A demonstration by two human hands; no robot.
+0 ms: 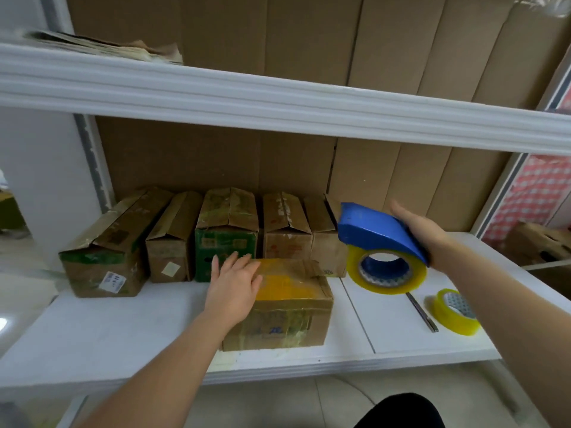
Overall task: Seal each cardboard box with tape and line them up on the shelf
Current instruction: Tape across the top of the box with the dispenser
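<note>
Sealing the front box (287,307): the left hand (234,285) lies flat, fingers straight, pressing the box top near its left edge on the shelf (123,329), just before a row of five boxes (225,233). The right hand (417,230) grips the blue tape dispenser (380,239), raised just right of the box, clear of it. Judged best: bring the dispenser down squarely along the seam while the left hand steadies.

Your left hand (236,284) lies flat, fingers straight, palm down on top of front box (287,304), at its left edge. Your right hand (414,233), right of that box, raised, grips blue tape dispenser (377,233).
</note>
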